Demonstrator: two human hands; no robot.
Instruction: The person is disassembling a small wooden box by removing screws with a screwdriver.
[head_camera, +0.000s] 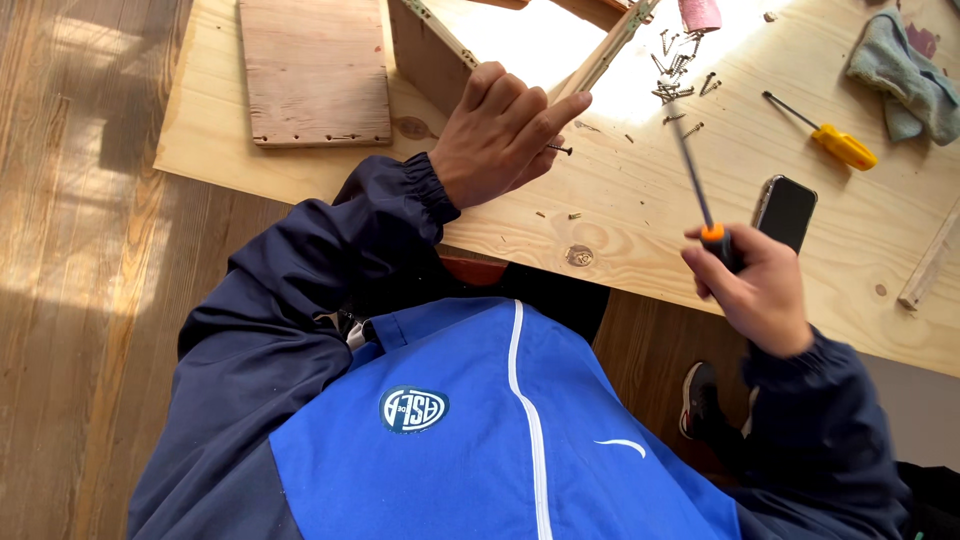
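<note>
My left hand (505, 130) pinches a small dark screw (560, 150) between fingertips, just beside the edge of a wooden box frame (600, 55) standing on the plywood sheet (620, 215). My right hand (755, 290) grips a screwdriver (700, 190) by its black and orange handle, with the shaft pointing up and away towards the screws. The two hands are apart, the right one nearer the plywood's front edge.
A loose wooden board (315, 70) lies at the far left. A pile of several screws (680, 65), a yellow-handled screwdriver (830, 135), a black phone (785, 210), a grey cloth (910, 80) and a thin wood strip (930, 260) lie to the right. Wooden floor surrounds the sheet.
</note>
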